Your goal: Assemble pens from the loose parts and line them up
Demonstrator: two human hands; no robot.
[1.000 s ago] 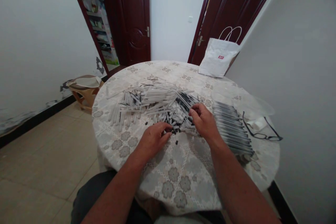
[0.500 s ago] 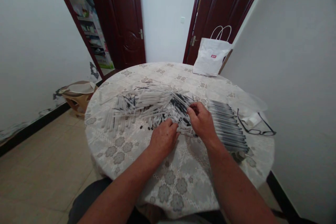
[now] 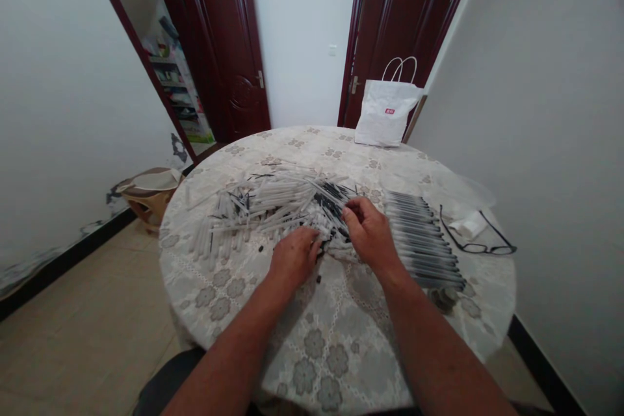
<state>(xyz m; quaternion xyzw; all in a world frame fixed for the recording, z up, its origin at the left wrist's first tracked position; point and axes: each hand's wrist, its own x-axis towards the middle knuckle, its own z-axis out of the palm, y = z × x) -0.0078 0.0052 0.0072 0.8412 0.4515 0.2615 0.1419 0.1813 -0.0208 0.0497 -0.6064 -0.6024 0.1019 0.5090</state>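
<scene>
A loose heap of white translucent pen barrels (image 3: 277, 194) lies across the middle of the round table, with thin black rods (image 3: 327, 200) and small black plugs mixed in. At the near edge of the heap, my left hand (image 3: 295, 255) has its fingers curled down among the small parts. One black plug (image 3: 318, 279) lies on the cloth just below it. My right hand (image 3: 369, 232) is at the heap's right side, thumb and fingers pinched together. What either hand grips is too small or hidden to make out. Further right lies a neat row of assembled pens (image 3: 425, 238).
Black-framed glasses (image 3: 480, 248) and a crumpled white tissue (image 3: 468, 225) lie at the right. A white paper bag (image 3: 387, 114) stands at the back edge. Near the row's lower end are dark round pieces (image 3: 442, 299). A stool (image 3: 149, 192) stands left of the table.
My left hand has shifted slightly left and down, and a black plug now shows on the cloth near it. The right hand stays pinched by the heap. The view has tilted up, showing a wall clock.
</scene>
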